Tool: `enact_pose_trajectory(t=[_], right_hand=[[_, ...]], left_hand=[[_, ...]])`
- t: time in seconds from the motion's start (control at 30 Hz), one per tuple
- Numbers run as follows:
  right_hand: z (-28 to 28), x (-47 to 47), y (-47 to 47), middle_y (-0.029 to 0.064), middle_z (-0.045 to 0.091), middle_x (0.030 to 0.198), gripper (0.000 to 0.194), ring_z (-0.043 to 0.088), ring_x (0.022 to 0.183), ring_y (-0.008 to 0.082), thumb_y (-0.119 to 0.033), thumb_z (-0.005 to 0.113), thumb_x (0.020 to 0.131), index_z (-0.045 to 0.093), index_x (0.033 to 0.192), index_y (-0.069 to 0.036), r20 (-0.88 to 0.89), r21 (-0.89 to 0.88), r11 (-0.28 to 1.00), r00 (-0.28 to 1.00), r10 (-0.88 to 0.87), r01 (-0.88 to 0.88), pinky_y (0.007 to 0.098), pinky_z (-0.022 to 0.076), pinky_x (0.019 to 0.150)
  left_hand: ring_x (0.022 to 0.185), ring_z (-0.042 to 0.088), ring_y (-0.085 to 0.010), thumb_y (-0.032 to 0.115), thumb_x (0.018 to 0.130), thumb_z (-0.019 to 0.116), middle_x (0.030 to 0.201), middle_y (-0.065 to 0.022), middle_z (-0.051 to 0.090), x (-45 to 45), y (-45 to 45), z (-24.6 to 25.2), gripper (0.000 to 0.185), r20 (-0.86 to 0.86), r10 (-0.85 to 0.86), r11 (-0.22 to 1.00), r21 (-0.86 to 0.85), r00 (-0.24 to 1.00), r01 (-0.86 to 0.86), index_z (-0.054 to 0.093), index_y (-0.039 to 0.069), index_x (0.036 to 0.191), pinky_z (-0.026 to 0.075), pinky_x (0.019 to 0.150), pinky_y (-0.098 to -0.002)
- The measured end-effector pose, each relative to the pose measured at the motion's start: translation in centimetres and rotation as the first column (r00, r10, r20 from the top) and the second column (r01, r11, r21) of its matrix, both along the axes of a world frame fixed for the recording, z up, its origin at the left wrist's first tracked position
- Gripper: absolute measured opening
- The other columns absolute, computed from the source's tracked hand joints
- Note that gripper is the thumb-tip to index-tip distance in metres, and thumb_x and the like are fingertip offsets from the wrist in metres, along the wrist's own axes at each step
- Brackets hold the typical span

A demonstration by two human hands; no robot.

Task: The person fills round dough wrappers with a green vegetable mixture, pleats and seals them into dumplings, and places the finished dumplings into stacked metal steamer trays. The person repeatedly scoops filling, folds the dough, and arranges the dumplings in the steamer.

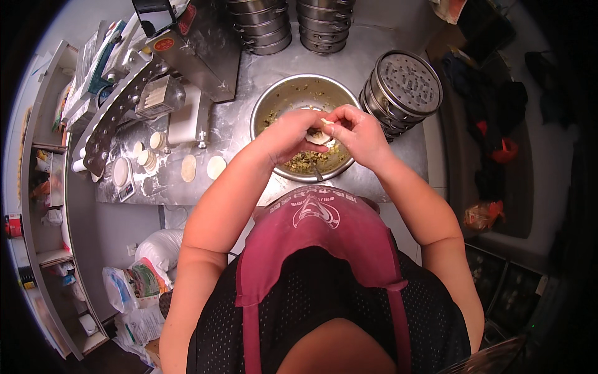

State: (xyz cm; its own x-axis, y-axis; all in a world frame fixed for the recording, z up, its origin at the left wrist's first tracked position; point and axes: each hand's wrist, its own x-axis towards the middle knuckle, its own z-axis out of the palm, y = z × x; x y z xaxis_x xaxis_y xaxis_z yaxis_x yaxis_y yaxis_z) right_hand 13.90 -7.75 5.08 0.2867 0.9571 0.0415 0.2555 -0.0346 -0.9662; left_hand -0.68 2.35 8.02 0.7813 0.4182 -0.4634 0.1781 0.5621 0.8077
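Above a wide stainless steel bowl (259,108), both hands hold one dough wrapper (318,137) with filling in it. My left hand (292,133) cups the wrapper from the left side. At its upper right edge, the thumb and fingers of my right hand (357,133) pinch the dough. Chopped greenish filling (299,163) lies in the bottom of the bowl and clings to its wall. A metal spoon handle (317,174) leans out over the near rim. My fingers hide part of the wrapper's edge.
Loose round wrappers (188,168) and wrapper stacks (147,160) lie left on the floured steel table (252,61). A kitchen scale (123,180) stands near its edge, by a dough machine (196,51). Steamer stacks stand behind (324,25) and right (406,84) of the bowl.
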Motion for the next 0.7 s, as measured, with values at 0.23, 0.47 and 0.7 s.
enact_pose_trajectory(t=[0.23,0.47,0.7], right_hand=[[-0.8,-0.9,0.5,0.0038,0.064,0.085,0.016,0.057,0.076,0.0074,-0.012,0.069,0.084,0.065,0.092,0.001,-0.218,0.013,0.983,0.960,-0.174,0.181,0.0234,0.0465,0.069],[-0.5,-1.4,-0.3,0.0122,0.062,0.087,0.010,0.061,0.081,0.0315,-0.004,0.067,0.079,0.063,0.088,-0.002,0.501,0.462,0.887,0.823,-0.267,0.007,0.0350,0.0503,0.073],[1.3,-0.5,0.8,0.0043,0.064,0.091,0.016,0.060,0.083,0.0117,-0.006,0.067,0.083,0.065,0.098,0.000,-0.130,-0.063,0.998,0.991,-0.001,-0.008,0.0267,0.0488,0.075]], left_hand=[[0.100,0.061,-0.0238,0.015,0.096,0.043,0.114,-0.0159,0.058,1.1,-2.1,-2.5,0.031,0.207,0.424,0.903,-0.168,0.882,-0.395,0.051,-0.003,0.120,0.056,0.084,-0.0374],[0.101,0.061,-0.0221,0.005,0.092,0.048,0.112,-0.0160,0.058,0.5,-1.8,-3.6,0.031,0.200,0.385,0.922,-0.046,0.901,-0.384,0.052,-0.005,0.121,0.054,0.087,-0.0361],[0.106,0.060,-0.0224,0.001,0.086,0.047,0.116,-0.0160,0.058,-0.5,-0.6,-2.5,0.040,0.276,0.245,0.969,-0.072,0.929,-0.234,0.051,-0.010,0.125,0.050,0.094,-0.0371]])
